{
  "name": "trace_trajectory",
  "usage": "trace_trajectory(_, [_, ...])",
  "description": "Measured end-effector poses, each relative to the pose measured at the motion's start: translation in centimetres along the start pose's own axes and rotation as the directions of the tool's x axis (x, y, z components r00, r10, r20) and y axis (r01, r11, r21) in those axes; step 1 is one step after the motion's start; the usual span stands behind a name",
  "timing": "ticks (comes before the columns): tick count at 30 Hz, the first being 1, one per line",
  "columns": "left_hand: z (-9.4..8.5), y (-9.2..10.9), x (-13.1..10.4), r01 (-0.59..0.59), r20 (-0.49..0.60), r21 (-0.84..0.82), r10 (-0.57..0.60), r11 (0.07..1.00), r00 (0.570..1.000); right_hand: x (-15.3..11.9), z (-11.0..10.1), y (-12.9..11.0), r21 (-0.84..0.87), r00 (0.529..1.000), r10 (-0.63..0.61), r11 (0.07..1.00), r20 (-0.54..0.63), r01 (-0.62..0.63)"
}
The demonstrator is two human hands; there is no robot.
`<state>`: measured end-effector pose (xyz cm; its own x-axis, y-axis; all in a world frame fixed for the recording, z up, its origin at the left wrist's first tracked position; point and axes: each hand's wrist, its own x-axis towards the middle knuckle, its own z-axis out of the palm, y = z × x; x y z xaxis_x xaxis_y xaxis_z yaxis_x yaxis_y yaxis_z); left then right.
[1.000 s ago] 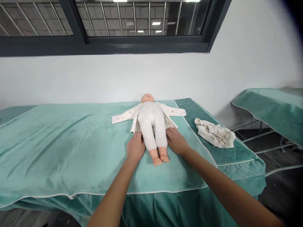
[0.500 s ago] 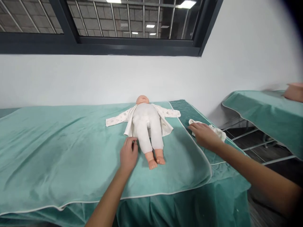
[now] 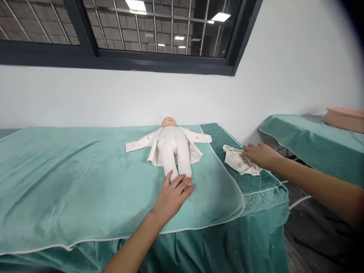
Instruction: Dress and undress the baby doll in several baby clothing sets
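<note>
A baby doll (image 3: pixel 183 151) lies on its back, head towards the wall, in a white body layer. Beneath it an open white patterned baby jacket (image 3: pixel 142 144) is spread with both sleeves stretched sideways. My left hand (image 3: pixel 173 197) lies over the doll's lower legs and feet, fingers spread, hiding most of the feet. To the right, a crumpled white patterned baby garment (image 3: pixel 239 163) rests on the darker cover. My right hand (image 3: pixel 261 155) is at that garment's far right side, with bent fingers closed on its cloth; the thumb is mostly hidden.
A light green blanket (image 3: pixel 85 189) with white piping covers the bed, over a darker quilted cover (image 3: pixel 256 185). A white wall (image 3: pixel 113 94) and a barred window (image 3: pixel 159 30) stand behind. At right, a second green-covered bed (image 3: pixel 313 140) holds a pink basin (image 3: pixel 344 119).
My left hand has moved right from beside the doll's leg onto its lower legs and feet, its fingers spreading. My right hand has shifted right along the garment, uncovering more of it.
</note>
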<state>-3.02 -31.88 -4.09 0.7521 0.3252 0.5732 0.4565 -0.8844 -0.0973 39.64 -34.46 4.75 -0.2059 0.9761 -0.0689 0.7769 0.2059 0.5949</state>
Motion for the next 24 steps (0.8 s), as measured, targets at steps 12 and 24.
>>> trace_trajectory(12, [0.1,-0.9,-0.6,-0.028,0.008,-0.035,0.029,0.999,1.0,0.3,0.7,0.2,0.087,0.981,0.19,0.977,0.044,-0.194])
trace_trajectory(24, [-2.4,-0.7,-1.2,0.033,0.057,-0.215,-0.022,0.976,0.998,2.1,1.0,-2.0,0.063,0.987,0.156,0.986,-0.027,-0.155])
